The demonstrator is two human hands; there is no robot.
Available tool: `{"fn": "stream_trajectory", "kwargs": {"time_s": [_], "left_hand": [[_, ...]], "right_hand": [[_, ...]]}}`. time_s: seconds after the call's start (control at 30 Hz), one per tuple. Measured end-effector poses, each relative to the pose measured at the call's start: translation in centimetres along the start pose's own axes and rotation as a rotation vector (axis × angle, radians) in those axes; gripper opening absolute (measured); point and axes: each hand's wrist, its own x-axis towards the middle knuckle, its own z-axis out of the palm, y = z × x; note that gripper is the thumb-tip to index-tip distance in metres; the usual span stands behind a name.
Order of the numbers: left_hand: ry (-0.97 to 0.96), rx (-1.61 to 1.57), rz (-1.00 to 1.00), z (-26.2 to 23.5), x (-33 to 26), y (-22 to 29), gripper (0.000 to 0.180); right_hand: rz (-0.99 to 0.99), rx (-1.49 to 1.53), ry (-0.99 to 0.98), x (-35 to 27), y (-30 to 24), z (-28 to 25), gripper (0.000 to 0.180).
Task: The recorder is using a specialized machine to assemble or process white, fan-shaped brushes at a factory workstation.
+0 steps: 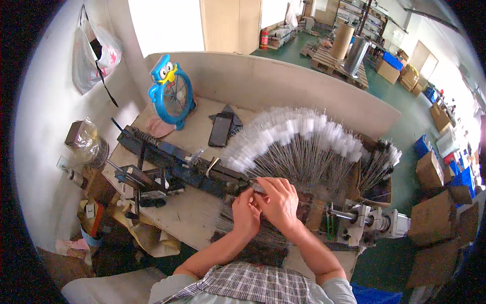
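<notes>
My left hand [246,213] and my right hand [279,201] meet over the middle of the bench, fingers closed and pressed together. A small whitish-grey piece [258,188] shows at the fingertips of the right hand; its kind is hard to tell. What the left fingers pinch is hidden. Just beyond and to the left, the end of a long black metal machine bar [202,171] reaches up to the hands. Behind them a wide fan of wire brushes [304,147] with white bristle tips lies spread. Dark thin wires [266,238] lie beneath my wrists.
At the right a motor unit with a steel shaft [349,215] is mounted on the bench edge. A box of more brushes [377,169] stands behind it. A phone [220,129] and a blue cartoon-shaped fan [172,96] are farther back, before a low partition [283,76].
</notes>
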Motion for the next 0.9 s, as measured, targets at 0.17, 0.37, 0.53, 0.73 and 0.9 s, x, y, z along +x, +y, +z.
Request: {"fn": "stream_trajectory", "kwargs": {"time_s": [0.17,0.37,0.53,0.73,0.9], "left_hand": [[0.041,0.02,-0.065,0.8,-0.4,0.5,0.013],[0.038,0.06,0.036,-0.4,0.5,-0.6,0.009],[0.004,0.059,0.052,-0.2,0.6,-0.9,0.007],[0.003,0.004,0.04,-0.4,0.5,-0.9,0.006],[0.025,0.014,0.05,-0.9,0.7,-1.1,0.006]], "right_hand": [[0.027,-0.087,0.014,-0.3,0.2,-0.5,0.037],[-0.063,-0.092,0.04,-0.8,0.2,-1.1,0.03],[-0.05,-0.071,0.037,-0.9,0.8,-1.4,0.026],[-0.069,-0.037,0.037,-0.9,1.0,-1.2,0.026],[-0.052,-0.026,0.031,-0.8,0.7,-1.4,0.026]]}}
